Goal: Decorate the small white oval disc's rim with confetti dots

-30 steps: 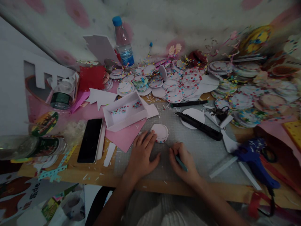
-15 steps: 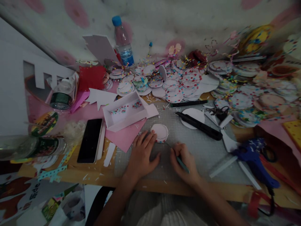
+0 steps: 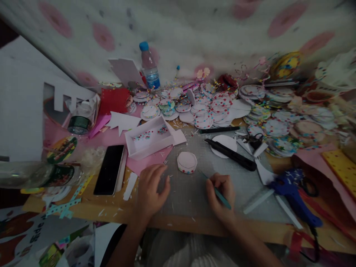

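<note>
Behind the table (image 3: 203,223), the whole background is taken up by a pale surface (image 3: 189,29); whether it is formed by a wall or a hanging cloth cannot be told. It is marked with large pink blotches (image 3: 287,18) and smaller dark specks. The table is topped with light brown wood, seen along its front edge. To the left of the table, a tall white panel (image 3: 19,107) is stood upright. Below the table's left end, a printed sheet (image 3: 16,230) is seen. The table is dimly lit, with deeper shadow cast beneath it.
</note>
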Motion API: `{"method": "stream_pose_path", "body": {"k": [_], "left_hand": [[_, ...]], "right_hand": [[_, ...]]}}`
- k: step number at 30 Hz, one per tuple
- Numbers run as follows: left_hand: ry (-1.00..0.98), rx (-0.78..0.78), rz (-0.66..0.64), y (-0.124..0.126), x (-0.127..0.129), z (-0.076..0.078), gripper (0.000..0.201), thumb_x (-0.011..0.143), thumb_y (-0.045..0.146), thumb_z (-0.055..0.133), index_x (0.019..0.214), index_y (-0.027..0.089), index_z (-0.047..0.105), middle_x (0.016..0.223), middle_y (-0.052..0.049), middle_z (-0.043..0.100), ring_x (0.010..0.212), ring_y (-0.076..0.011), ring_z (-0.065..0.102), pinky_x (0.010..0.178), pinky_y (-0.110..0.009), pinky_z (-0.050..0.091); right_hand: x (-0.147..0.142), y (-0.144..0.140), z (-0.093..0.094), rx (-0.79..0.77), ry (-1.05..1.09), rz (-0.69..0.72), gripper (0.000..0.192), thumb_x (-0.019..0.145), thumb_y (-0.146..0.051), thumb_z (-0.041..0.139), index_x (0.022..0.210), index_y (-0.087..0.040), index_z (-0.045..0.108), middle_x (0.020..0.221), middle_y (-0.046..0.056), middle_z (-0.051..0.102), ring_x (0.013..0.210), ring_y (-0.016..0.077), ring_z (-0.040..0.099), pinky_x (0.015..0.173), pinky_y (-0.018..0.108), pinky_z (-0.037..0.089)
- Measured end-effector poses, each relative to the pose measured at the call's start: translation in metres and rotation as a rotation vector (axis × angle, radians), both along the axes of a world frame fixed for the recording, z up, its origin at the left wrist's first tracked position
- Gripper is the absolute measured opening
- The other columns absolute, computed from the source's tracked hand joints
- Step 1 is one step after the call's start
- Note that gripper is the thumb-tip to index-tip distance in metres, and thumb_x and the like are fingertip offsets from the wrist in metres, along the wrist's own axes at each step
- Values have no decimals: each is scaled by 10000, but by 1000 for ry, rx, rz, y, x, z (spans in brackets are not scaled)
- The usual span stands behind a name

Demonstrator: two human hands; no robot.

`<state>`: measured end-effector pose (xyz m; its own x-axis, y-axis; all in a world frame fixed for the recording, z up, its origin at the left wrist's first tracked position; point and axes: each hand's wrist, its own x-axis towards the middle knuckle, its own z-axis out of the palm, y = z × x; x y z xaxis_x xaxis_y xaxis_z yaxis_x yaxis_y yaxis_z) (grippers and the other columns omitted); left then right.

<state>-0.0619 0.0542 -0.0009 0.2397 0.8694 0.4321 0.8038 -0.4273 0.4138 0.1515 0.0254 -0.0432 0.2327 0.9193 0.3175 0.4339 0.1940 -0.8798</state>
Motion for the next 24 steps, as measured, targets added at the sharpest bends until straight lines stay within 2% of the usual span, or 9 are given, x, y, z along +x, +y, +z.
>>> {"method": "stream_pose_path", "body": {"k": [2, 4, 5, 7, 10, 15, 18, 20, 24], "left_hand": [[2, 121, 167, 8, -13, 5, 338, 857, 180, 571, 1194, 178, 543, 1128, -115, 621, 1100, -245, 561, 971, -408, 439], [99, 136, 286, 20, -26, 8, 424, 856, 249, 590, 1260, 141, 511, 1255, -167, 565, 1206, -298, 496, 1038, -471, 378], [176, 118, 302, 27, -31, 8, 453, 861, 288, 588, 1275, 125, 504, 1289, -183, 550, 1242, -322, 466, 1064, -501, 339], [304, 67, 286, 38, -41, 7, 357, 899, 294, 531, 1213, 125, 556, 1172, -161, 636, 1171, -319, 531, 1093, -543, 274], [372, 49, 238, 41, -47, 5, 230, 929, 198, 454, 1068, 151, 631, 946, -90, 712, 929, -247, 646, 1091, -512, 282], [375, 93, 160, 19, -38, 11, 202, 893, 125, 486, 982, 160, 664, 824, -49, 718, 782, -211, 661, 1070, -498, 309], [356, 69, 128, 5, -26, 15, 226, 889, 101, 476, 970, 179, 671, 789, -34, 709, 759, -199, 658, 1062, -490, 326], [346, 34, 130, -1, -19, 17, 241, 885, 83, 471, 963, 181, 676, 757, -25, 695, 738, -195, 651, 1049, -479, 349], [315, 12, 166, -5, -12, 16, 272, 867, 51, 462, 934, 185, 690, 719, -24, 681, 703, -195, 645, 1018, -447, 403]], "right_hand": [[-1, -1, -1, 14, 20, -24, 196, 879, -186, 521, 808, -248, 349, 684, -44, 429, 572, 115, 430, 525, 244, 376], [-1, -3, 2, 25, 34, -27, 176, 873, -189, 538, 822, -243, 379, 702, -35, 463, 588, 115, 460, 531, 238, 399], [0, -5, 5, 29, 38, -26, 161, 868, -188, 548, 833, -239, 400, 711, -30, 480, 593, 114, 475, 533, 235, 410], [3, -10, 15, 35, 31, -33, 122, 860, -186, 566, 870, -230, 452, 736, -18, 514, 615, 115, 511, 543, 229, 435], [14, -19, 35, 65, -5, -76, 97, 848, -198, 585, 916, -223, 521, 768, -6, 551, 665, 121, 566, 573, 227, 475], [46, -23, 63, 15, -27, -141, 150, 817, -282, 644, 948, -228, 594, 804, 19, 632, 688, 151, 633, 608, 268, 525], [62, -14, 75, -6, -35, -170, 189, 781, -325, 689, 949, -262, 629, 810, 40, 664, 687, 195, 654, 599, 327, 534], [68, -2, 83, 53, -91, -170, 183, 761, -290, 714, 932, -293, 649, 810, 50, 672, 691, 216, 656, 588, 352, 527], [68, 29, 97, 188, -220, -78, 148, 801, -219, 676, 915, -314, 662, 850, 55, 667, 803, 220, 650, 687, 370, 526]]}}
